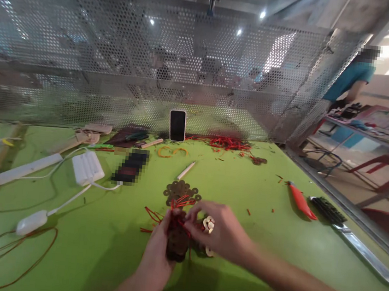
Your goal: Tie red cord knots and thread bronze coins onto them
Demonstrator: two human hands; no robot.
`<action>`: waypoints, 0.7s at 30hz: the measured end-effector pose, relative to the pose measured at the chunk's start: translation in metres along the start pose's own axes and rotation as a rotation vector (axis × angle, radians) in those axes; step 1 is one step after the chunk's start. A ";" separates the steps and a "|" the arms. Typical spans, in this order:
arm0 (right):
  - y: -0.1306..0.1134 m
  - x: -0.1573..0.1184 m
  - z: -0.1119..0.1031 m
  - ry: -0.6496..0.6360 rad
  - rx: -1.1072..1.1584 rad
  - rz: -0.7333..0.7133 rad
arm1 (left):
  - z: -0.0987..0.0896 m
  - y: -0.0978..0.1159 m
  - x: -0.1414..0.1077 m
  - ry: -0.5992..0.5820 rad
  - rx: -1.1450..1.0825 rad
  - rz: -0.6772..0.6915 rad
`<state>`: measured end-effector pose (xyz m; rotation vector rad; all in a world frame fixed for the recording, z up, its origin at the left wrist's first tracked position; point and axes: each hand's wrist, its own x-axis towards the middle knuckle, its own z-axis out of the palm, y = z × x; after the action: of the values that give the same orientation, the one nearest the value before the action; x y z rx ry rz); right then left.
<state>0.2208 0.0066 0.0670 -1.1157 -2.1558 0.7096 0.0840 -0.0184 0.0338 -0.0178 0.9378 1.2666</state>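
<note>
My left hand [160, 248] is closed around a bundle of dark round coins [178, 242] tied with red cord. At the top of that bundle, my right hand [218, 229] pinches with thumb and fingers; the red cord [182, 203] shows by its fingertips, though the pinch itself is partly hidden. Brighter coins [209, 223] show behind my right fingers. Just beyond both hands lies a loose pile of holed coins [181, 189]. More red strands [150, 214] stick out to the left of the bundle.
A pen [187, 170], a propped phone [177, 126] and a red cord heap [229, 143] lie farther back. Orange-handled cutters [301, 203] and a brush [351, 238] are at right; a white power adapter [88, 167] and cables at left. Perforated metal mesh [118, 72] stands behind the green table [236, 279].
</note>
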 end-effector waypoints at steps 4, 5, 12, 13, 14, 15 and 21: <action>0.080 0.047 -0.066 0.246 -0.450 0.338 | 0.001 0.002 0.002 -0.100 -0.100 0.006; 0.107 0.057 -0.084 0.275 -0.510 0.427 | 0.001 0.001 0.002 -0.109 -0.116 0.001; 0.245 0.074 -0.156 0.252 -0.672 0.817 | -0.005 -0.004 0.008 -0.157 -0.128 -0.102; 0.254 0.075 -0.157 0.245 -0.681 0.837 | -0.006 -0.004 0.011 -0.176 -0.122 -0.123; 0.262 0.075 -0.156 0.243 -0.688 0.850 | -0.008 -0.004 0.013 -0.196 -0.117 -0.140; 0.268 0.077 -0.155 0.247 -0.693 0.858 | -0.010 -0.004 0.016 -0.216 -0.114 -0.151; 0.277 0.078 -0.155 0.360 -0.671 0.722 | -0.014 -0.006 0.020 -0.265 -0.116 -0.158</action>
<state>0.4400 0.2396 0.0011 -2.2314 -1.6789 0.0076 0.0802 -0.0115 0.0104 -0.0144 0.6220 1.1431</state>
